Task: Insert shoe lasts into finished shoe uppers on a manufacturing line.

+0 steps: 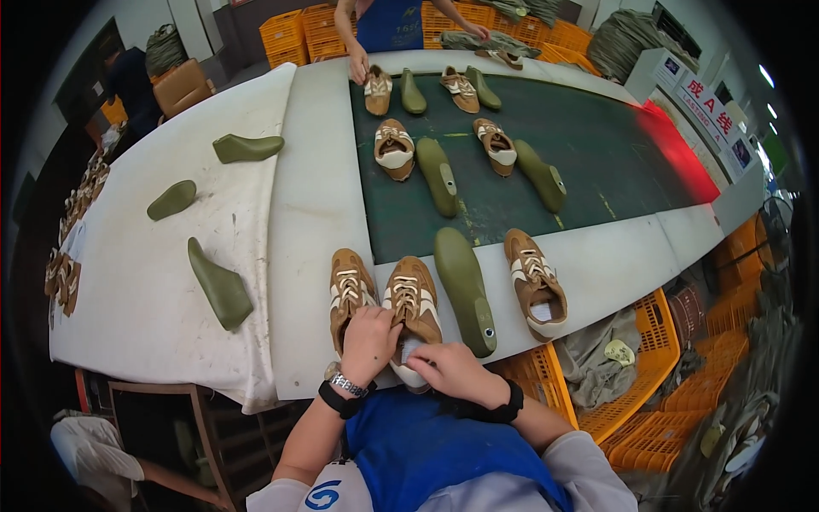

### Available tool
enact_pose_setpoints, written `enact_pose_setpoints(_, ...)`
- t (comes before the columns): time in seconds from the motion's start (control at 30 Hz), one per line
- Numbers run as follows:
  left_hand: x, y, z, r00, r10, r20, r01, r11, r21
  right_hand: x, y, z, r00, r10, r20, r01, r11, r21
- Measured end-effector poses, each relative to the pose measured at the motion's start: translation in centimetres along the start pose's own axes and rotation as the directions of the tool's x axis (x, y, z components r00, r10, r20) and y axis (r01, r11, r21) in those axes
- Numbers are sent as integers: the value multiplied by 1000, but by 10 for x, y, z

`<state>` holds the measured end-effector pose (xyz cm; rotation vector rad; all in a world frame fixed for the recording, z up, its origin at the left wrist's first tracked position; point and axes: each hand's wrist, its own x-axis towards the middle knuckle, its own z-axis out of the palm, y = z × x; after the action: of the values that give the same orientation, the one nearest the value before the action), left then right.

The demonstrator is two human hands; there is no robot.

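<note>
The left hand (370, 340), fingers half curled, touches the opening of a tan shoe (413, 282) at the near edge of the table (320, 213); the right hand (459, 374), fingers bent, meets its heel from five o'clock. Whether either grips, I cannot tell. At two o'clock from the shoe lies a green shoe last (462, 286); toward three, an orange crate (654, 365) holds grey cloth (587, 369).

Right grip (458, 374) at brown shoe (411, 283)

left hand (370, 343): palm down | right hand (458, 370): fingers curled
</note>
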<state>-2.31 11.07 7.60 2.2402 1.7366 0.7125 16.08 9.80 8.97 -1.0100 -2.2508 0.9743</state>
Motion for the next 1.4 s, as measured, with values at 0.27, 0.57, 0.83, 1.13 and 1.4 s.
enact_pose_setpoints(0.27, -7, 32, -20, 978, -69, -198, 24, 975, -221, 22, -11, -8, 955, -22, -297, -50, 971, -233)
enact_pose_setpoints(0.57, -17, 34, -29, 952, -127, -278, 42, 956, -292, 27, -11, -13, 969, -57, -242, 58, 998, -5)
enact_pose_setpoints(0.83, -6, 34, -44, 935, -88, -345, -24, 951, -308, 25, -19, -24, 950, -93, -299, 85, 996, -41)
enact_pose_setpoints(1.13, -8, 40, -49, 970, 131, -204, -159, 979, -126, 33, -13, -14, 815, -182, -550, 206, 978, -19)
enact_pose_setpoints(1.4, -18, 18, -46, 984, 105, -142, -144, 941, -305, 36, 1, -25, 889, 34, -458, 52, 984, 173)
